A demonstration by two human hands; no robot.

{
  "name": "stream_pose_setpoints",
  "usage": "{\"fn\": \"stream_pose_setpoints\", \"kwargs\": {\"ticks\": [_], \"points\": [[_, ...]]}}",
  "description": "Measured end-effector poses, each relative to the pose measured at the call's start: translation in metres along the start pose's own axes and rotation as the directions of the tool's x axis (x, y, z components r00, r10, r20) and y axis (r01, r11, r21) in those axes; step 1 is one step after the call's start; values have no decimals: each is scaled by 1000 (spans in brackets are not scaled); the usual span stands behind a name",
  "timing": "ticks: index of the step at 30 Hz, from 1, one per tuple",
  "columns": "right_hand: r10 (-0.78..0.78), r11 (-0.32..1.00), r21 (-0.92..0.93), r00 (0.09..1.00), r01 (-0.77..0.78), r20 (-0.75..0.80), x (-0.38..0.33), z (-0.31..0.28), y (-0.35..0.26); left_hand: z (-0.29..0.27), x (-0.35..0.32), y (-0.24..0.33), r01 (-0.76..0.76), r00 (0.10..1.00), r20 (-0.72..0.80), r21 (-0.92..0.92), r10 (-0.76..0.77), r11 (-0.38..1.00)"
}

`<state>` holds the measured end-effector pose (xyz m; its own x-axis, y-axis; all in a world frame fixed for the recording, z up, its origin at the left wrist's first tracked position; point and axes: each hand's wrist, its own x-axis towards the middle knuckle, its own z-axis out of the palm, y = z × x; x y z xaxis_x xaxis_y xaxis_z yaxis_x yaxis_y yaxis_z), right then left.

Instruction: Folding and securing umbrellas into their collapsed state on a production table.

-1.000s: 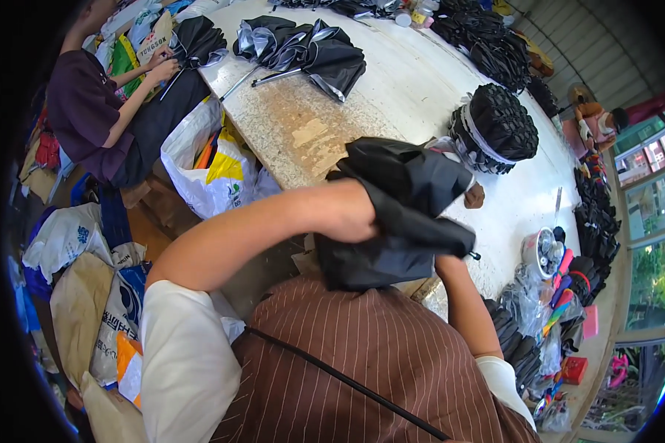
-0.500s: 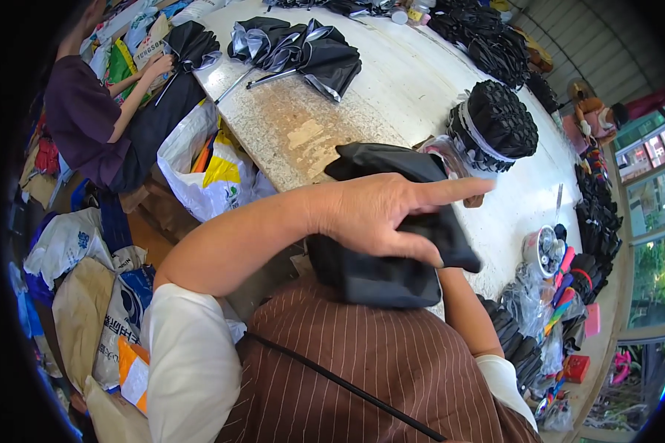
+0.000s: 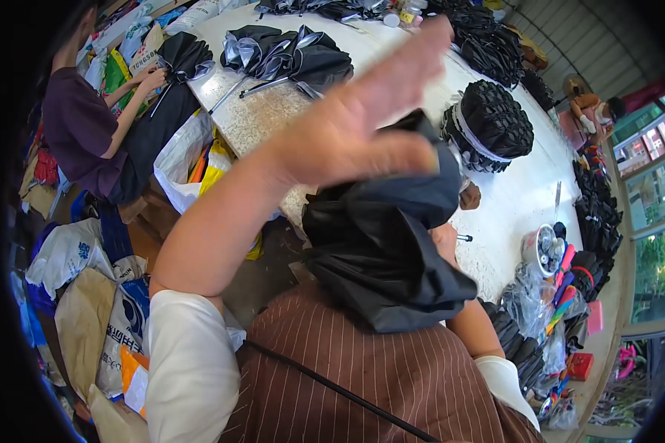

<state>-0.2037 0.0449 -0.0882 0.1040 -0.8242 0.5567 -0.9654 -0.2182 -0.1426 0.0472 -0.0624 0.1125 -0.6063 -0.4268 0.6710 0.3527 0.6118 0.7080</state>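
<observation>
**Black umbrella canopy mid-fold, left hand lifted off, right hand under the cloth**

Progress, judged from this frame only: the black umbrella canopy (image 3: 388,258) is gathered into a loose bunch in front of the person's chest, not yet rolled tight or strapped. A finished-looking banded bundle of folded umbrellas (image 3: 491,125) sits on the bench (image 3: 517,199) beyond the canopy, so the piece in hand likely needs smoothing, wrapping and adding to a stack. More unfolded umbrellas (image 3: 288,55) lie farther out on the bench, apparently waiting.

Left hand (image 3: 362,122): raised above the canopy, fingers straight and spread flat, palm facing down; grip wide, holding nothing. Whether its heel brushes the cloth I cannot tell.

Right hand (image 3: 445,244): mostly hidden behind the fabric, only a bit of it shows at the canopy's right edge; it seems to support the cloth from behind, but its grip cannot be told.

Canopy look: matte black, thin, crumpled into soft folds, hanging down below the left hand toward the striped apron (image 3: 362,376). No ribs or handle clearly visible.

Another person in a purple shirt (image 3: 81,129) works at the bench's far left end.
</observation>
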Motion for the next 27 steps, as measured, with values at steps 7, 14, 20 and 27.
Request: {"fn": "stream_pose_setpoints", "kwargs": {"ticks": [7,14,20,27], "points": [[68,997,-20,997,-69,-49,-2,-23,16,-22,-32,-17,274,961,-189,732,-201,624],[121,970,197,987,-140,104,17,-30,-23,10,2,-14,281,957,-27,347,-290,895],[420,647,539,842,-539,338,35,-70,-42,35,-22,-1,-241,958,28,622,287,745],[503,856,-316,804,-410,319,2,-29,38,14,-118,-33,490,678,369,417,-635,765]]}}
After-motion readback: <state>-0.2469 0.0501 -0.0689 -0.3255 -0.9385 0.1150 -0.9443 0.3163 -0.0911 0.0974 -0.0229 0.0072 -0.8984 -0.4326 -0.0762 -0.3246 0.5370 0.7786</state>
